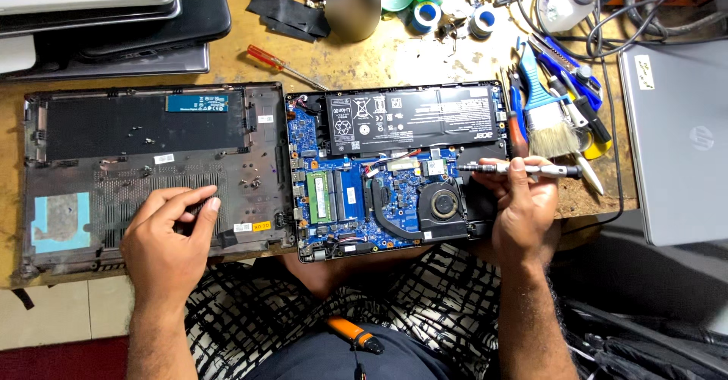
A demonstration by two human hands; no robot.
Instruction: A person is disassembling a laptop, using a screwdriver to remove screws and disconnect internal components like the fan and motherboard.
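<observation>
An opened laptop (pixel 394 175) lies on the wooden bench with its blue circuit board, black battery (pixel 413 120) and round fan (pixel 444 203) exposed. My right hand (pixel 523 209) holds a slim silver screwdriver (pixel 523 169) level over the laptop's right edge, its tip pointing left towards the board. My left hand (pixel 168 236) rests on the removed black bottom cover (pixel 152 168), which lies inside up to the left of the laptop; its thumb and forefinger are pinched together, and whether they hold anything is hidden.
A brush with a blue handle (pixel 542 107), pliers and other tools lie right of the laptop. A red-handled screwdriver (pixel 277 61) lies behind it. A shut silver laptop (pixel 679 145) sits at far right, stacked laptops (pixel 106 16) at back left. An orange-and-black tool (pixel 355 334) rests on my lap.
</observation>
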